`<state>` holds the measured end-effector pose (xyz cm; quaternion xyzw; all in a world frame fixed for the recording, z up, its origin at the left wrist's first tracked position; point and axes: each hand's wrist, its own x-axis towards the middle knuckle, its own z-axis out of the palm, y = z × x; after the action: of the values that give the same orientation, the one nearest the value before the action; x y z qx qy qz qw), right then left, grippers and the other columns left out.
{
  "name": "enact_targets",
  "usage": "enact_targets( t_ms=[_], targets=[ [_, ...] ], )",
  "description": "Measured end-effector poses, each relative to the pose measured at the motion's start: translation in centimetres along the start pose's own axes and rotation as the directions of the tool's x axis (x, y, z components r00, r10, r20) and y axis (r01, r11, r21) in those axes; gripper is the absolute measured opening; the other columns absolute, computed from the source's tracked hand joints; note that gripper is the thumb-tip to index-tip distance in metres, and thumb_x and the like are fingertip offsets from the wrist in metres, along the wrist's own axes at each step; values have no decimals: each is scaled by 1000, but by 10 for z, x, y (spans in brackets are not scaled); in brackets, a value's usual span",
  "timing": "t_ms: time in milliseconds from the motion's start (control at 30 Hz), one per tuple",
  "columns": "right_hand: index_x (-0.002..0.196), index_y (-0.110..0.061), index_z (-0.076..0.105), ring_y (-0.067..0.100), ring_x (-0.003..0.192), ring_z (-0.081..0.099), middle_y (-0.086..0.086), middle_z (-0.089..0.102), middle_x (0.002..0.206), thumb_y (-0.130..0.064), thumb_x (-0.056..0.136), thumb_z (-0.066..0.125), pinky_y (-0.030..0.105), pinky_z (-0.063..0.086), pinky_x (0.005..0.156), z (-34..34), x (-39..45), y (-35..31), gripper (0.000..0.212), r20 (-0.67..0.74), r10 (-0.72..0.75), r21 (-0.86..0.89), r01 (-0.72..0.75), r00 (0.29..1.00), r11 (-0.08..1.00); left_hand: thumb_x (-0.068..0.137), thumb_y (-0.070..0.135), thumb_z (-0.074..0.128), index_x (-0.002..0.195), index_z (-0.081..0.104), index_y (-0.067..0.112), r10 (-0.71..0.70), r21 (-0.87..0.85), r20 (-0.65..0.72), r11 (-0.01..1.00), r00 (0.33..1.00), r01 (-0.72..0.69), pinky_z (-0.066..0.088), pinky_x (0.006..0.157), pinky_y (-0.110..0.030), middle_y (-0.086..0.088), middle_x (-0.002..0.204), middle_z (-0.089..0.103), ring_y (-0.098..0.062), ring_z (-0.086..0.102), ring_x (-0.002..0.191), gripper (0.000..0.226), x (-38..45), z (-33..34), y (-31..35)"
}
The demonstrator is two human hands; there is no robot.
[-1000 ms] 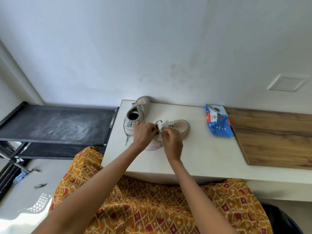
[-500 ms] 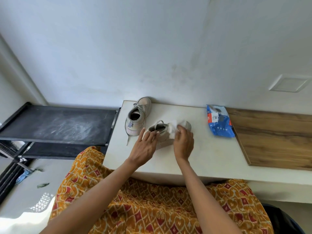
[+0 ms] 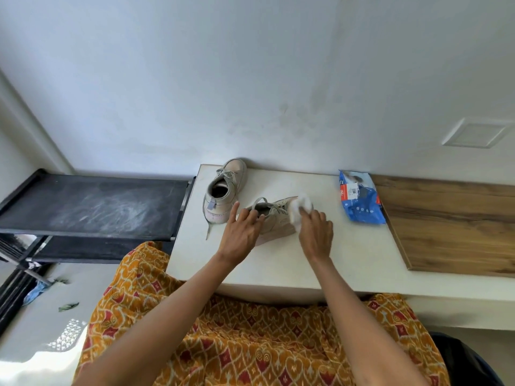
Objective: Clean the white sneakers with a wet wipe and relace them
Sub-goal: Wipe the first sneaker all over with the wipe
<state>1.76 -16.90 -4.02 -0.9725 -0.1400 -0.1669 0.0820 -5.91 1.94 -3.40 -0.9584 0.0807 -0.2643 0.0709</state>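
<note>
- White wipe (image 3: 299,208) bunched in my right grip (image 3: 316,235), rubbing near sneaker (image 3: 274,221).
- Left grip (image 3: 241,232), fingers straight, steadies its heel.
- Risk: sneaker skids on tabletop (image 3: 348,254) if pressed unevenly.

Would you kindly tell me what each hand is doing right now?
Left hand: open, fingers resting on the near sneaker.
Right hand: holding the wet wipe against that sneaker.

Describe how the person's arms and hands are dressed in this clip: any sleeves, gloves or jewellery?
Both forearms are bare with no sleeves in view. The left hand and right hand wear no gloves; no rings, bangles or watch are visible. An orange patterned garment covers the lap.
</note>
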Motion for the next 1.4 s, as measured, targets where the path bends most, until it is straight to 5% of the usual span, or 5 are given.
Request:
enact_targets(
  t_ms=[400,500,767,1000,1400],
  targets=[
    [105,-24,67,20,80,58,2,63,88,-14,70,75,33,44,63,1,15,15,37,53,-175,-325,182,983,928,64,0,76,110,68,18,10,-66,-44,998,999,-13,37,101,-54,-3,89,58,-23,44,87,50,4,-4,-8],
    [117,-17,59,27,104,51,8,59,115,-11,90,52,34,40,77,0,23,-5,29,73,-156,3,156,985,988,70,3,71,105,70,20,49,-93,-68,994,996,-56,32,106,-49,-1,85,57,-22,41,85,39,5,-2,-12],
    [120,-9,63,26,88,57,10,56,95,1,87,56,31,54,67,5,-4,-19,35,-116,-310,344,330,944,879,82,10,45,99,73,20,179,-185,-134,962,975,-202,30,101,-41,-2,79,57,-20,41,84,34,-2,1,-44],
    [124,-6,59,9,94,64,1,69,102,-2,88,57,9,45,86,-10,16,-52,36,59,52,834,-78,997,547,84,11,47,102,72,19,132,-208,-168,964,977,-166,34,91,-36,-3,78,54,-21,40,79,32,-5,-2,-41],
    [95,-11,71,31,87,60,11,65,96,-1,78,65,33,48,65,-6,4,1,20,89,-210,74,204,974,976,81,7,48,106,68,12,10,-163,-114,986,993,-29,36,87,-37,-7,82,53,-25,39,80,32,-11,-5,-25]
  ],
)
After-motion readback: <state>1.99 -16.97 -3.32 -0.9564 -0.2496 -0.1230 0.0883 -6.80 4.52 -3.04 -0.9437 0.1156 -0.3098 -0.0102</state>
